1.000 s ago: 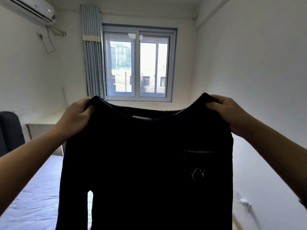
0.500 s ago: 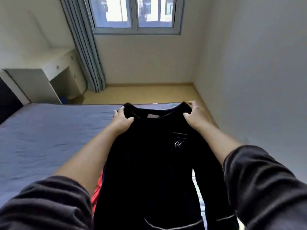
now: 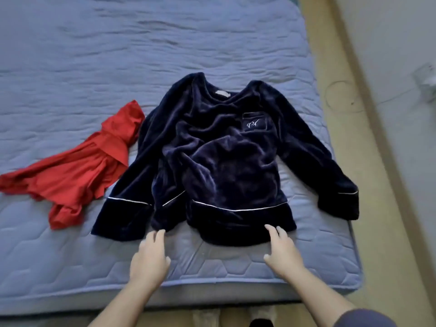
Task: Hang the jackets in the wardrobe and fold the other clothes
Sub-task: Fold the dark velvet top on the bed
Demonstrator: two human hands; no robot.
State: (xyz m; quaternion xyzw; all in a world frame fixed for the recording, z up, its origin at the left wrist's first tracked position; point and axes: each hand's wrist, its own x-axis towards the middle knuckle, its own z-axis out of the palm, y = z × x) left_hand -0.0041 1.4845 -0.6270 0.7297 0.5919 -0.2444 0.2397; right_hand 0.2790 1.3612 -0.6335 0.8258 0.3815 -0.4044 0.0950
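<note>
A dark navy velvet top [image 3: 221, 156] with white piping and a chest pocket lies face up and wrinkled on the blue mattress [image 3: 118, 55], sleeves spread to both sides. My left hand [image 3: 149, 258] reaches toward the hem's left part, fingers straight, fingertips at the fabric edge. My right hand [image 3: 282, 251] has its straight fingertips touching the hem's right part. Neither hand grips anything.
A crumpled red garment [image 3: 75, 171] lies on the mattress just left of the navy top's left sleeve. The mattress's near edge runs below my hands. A strip of wooden floor [image 3: 354, 138] and a white wall with a plugged socket [image 3: 427, 83] lie to the right.
I held the navy top up by its shoulders, then lowered it onto the mattress. Both hands have let go of the shoulders and moved down to the hem.
</note>
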